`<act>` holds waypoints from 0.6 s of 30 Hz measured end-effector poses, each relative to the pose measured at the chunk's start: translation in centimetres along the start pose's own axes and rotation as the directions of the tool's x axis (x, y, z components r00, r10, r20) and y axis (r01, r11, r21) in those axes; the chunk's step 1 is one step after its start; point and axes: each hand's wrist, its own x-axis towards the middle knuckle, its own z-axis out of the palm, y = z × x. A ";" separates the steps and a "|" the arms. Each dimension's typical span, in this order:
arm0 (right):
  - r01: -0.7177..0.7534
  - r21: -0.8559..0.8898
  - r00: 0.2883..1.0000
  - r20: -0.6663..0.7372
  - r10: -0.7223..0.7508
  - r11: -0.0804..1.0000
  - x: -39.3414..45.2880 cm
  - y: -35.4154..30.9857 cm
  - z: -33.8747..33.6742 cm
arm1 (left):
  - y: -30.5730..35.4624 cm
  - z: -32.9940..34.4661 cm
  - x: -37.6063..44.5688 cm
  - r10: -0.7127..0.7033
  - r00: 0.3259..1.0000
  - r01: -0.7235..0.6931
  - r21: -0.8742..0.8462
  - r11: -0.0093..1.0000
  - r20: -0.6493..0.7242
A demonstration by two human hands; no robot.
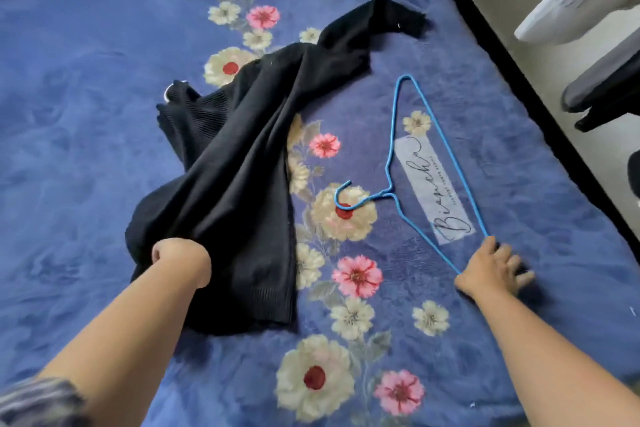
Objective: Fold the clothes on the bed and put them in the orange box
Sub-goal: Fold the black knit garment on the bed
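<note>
Head camera looks down on a bed point(86, 166) covered by a blue blanket with a band of cream and pink flowers. On it lies a black sweater point(235, 163), rumpled and unfolded, one sleeve reaching away toward the far right edge and the ribbed hem nearest the person. The left hand point(180, 258) is bunched into the cloth near the hem, fingers buried in the knit (only the wrist and the back of the hand show), so it grips the sweater. Just right of the sweater, apart from it, lies a blue wire hanger point(429, 163), hook pointing toward the sweater. The right hand point(491, 269) rests at the hanger's near corner with fingers spread and fairly straight, touching the wire rather than curled round it.
</note>
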 end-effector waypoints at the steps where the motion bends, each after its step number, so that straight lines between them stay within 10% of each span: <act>1: 0.099 -0.056 0.995 0.010 -0.099 0.993 -0.2 -1.3 -0.3 | 0.2 -0.1 0.0 0.018 1.000 -0.018 -0.067 0.998 -0.004; 11: 0.706 0.048 0.708 -0.062 -0.704 0.706 -5.2 -20.4 -3.5 | -1.1 -3.6 1.2 -0.050 0.849 -0.273 -0.518 0.811 -0.526; 15: 0.575 0.481 0.731 0.062 -0.680 0.662 -6.1 -26.7 -3.8 | -3.2 -3.6 3.3 -0.255 0.732 -0.229 -0.582 0.780 -0.631; 18: 0.359 0.739 0.788 0.088 -0.610 0.570 -6.8 -30.7 -4.1 | -5.5 -2.6 6.0 -0.307 0.847 -0.185 -0.783 0.594 -0.433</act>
